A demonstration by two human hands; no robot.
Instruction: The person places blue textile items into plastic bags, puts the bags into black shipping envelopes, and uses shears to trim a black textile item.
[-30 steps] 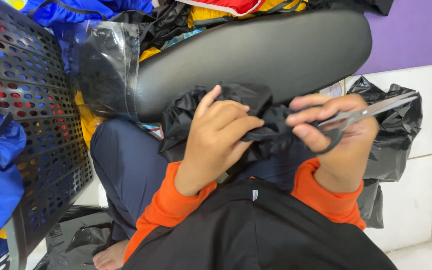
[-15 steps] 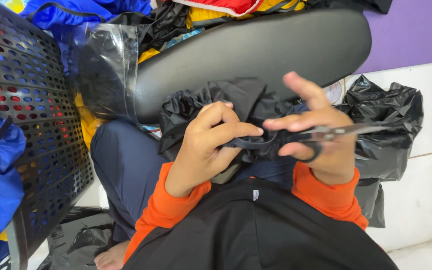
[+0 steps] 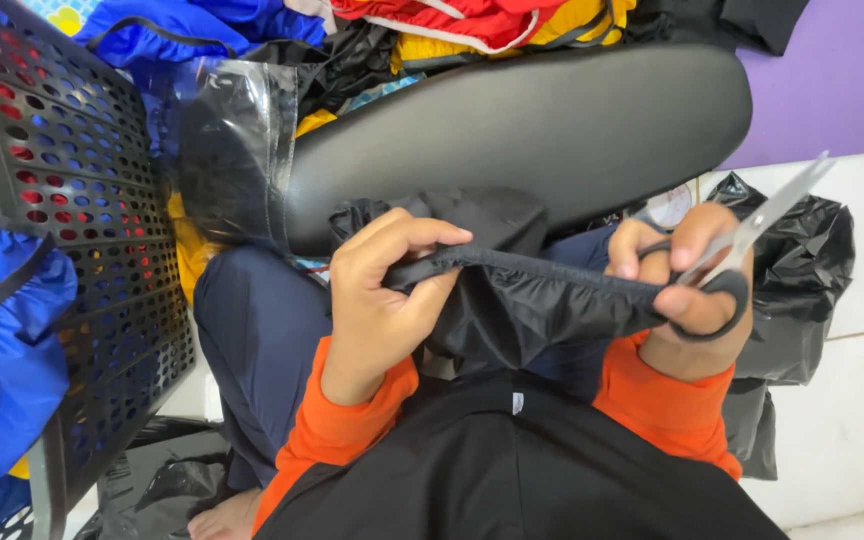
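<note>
Pinching the black garment (image 3: 512, 300) along its hem, my left hand (image 3: 377, 300) had thumb and fingers closed on the cloth at about nine o'clock from the stretched edge, while my right hand (image 3: 687, 295) held the other end at three o'clock. That right hand also kept a pair of scissors (image 3: 752, 240), fingers through the dark loops; the pale blades pointed up toward one o'clock, and I could not make out whether they stood parted or together. How the right fingers gripped the cloth was partly hidden behind the handles.

Going from largest to smallest: a dark padded seat (image 3: 532, 130) lay across the top, at twelve o'clock from the hands, its far edge covered by a heap of coloured clothes (image 3: 432, 25) cut off by the frame. A perforated metal rack (image 3: 62, 230) stood at nine o'clock, running out of view on the left, with blue fabric (image 3: 2, 370) hanging over it. A black plastic bag (image 3: 802, 300) sat at three o'clock on the white tiles, half hidden behind my right wrist. A clear plastic sheet (image 3: 232, 150) at eleven o'clock blurred whatever lay under it. The garment draped down onto my lap, its lower part lost against my dark clothing.
</note>
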